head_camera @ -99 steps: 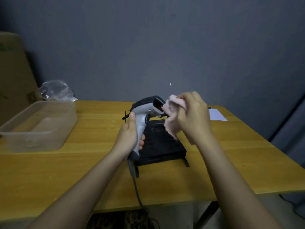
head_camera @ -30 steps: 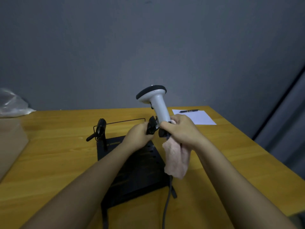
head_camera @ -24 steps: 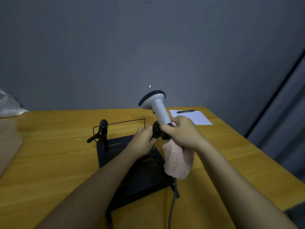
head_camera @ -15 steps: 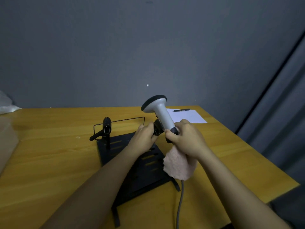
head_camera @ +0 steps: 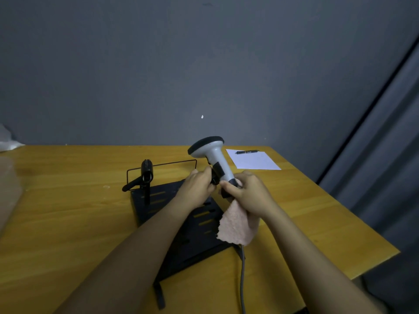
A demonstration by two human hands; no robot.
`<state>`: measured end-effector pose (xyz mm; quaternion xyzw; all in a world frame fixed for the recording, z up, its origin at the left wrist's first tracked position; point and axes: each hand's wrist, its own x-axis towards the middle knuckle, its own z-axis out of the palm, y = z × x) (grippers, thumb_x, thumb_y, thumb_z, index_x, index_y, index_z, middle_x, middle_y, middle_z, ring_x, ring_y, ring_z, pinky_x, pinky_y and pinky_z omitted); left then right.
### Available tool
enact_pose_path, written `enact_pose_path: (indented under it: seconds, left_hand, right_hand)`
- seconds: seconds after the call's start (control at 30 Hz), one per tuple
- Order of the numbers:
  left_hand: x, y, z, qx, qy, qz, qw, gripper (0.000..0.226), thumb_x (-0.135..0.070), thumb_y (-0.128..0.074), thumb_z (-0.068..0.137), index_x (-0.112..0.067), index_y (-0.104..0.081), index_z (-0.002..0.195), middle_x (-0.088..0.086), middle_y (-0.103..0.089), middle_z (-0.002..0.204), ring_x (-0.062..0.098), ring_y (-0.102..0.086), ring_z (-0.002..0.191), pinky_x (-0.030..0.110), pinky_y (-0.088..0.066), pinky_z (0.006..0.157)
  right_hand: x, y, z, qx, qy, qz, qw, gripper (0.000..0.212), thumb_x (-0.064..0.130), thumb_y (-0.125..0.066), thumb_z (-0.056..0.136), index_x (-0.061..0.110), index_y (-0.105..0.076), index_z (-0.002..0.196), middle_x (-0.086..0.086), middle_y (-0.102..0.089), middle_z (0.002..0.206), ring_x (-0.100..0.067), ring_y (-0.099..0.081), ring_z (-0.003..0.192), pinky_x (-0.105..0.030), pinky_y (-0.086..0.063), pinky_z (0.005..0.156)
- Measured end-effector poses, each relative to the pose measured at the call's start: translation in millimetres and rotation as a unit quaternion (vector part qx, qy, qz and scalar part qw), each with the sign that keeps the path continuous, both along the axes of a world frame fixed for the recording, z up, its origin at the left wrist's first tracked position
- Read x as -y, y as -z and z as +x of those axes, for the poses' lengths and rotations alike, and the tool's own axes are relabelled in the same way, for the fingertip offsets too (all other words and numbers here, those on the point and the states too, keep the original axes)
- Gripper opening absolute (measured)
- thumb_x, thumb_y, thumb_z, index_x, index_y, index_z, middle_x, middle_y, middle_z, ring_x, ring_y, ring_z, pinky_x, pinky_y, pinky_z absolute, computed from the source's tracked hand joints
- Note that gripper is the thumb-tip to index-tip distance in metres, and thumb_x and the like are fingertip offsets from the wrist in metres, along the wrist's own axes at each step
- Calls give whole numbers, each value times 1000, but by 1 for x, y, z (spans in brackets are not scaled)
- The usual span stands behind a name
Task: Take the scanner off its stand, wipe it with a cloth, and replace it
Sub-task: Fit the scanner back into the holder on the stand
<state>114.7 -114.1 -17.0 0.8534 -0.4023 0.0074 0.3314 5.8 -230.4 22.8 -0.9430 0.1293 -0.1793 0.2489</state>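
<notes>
Grey wall behind yellow wooden bench. Right hand fingers curled shut around barcode scanner handle base, pink cloth pinched beneath, hanging. Left hand fingers closed on black clamp at handle. Scanner upright, head up, above black stand. Cable trails down.

The black slotted metal stand sits mid-way on the yellow wooden table. Behind it to the right lies a white paper sheet, a black pen on its far edge.
</notes>
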Motion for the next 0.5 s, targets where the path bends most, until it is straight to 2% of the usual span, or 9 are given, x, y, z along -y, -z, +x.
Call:
enact_pose_path:
  seconds: [0.07,0.17,0.33,0.43,0.5]
  left_hand:
    - [-3,-1,6,-1,9,15,1000,16,-13,-47,91,-7,-44,105,17,-59,97,29,-45,100,47,-46,79]
    - [-7,-4,18,3,26,44,999,12,-19,-50,92,-15,-42,100,10,-58,97,26,-45,97,43,-46,78]
    - [-13,-9,29,-4,44,61,997,14,-24,-53,92,-16,-47,102,6,-60,95,23,-47,92,37,-42,71]
    - [-16,-14,26,-8,55,66,996,10,-24,-53,91,-20,-44,92,2,-55,85,21,-46,86,35,-36,67]
    - [-19,-16,23,-9,44,63,997,12,-25,-54,91,-24,-42,93,3,-55,88,22,-48,89,34,-37,68]
  right_hand:
    - [-4,0,2,-6,-2,1,1000,50,51,-58,84,2,-65,75,-14,-54,70,-31,-52,59,-40,-37,50]
    - [-13,3,7,-10,-5,2,1000,49,50,-59,86,3,-62,72,-17,-55,65,-21,-44,50,-36,-32,47]
    - [-23,3,12,-15,23,-17,999,46,55,-57,86,17,-49,59,-3,-46,66,-16,-41,50,-27,-27,45]
    - [-22,7,11,-17,29,-9,999,53,62,-54,83,13,-53,62,-7,-54,69,-20,-46,52,-28,-29,46]
    - [-23,6,6,-8,36,-1,999,56,62,-56,81,12,-49,58,-7,-50,65,-20,-43,51,-28,-28,46]
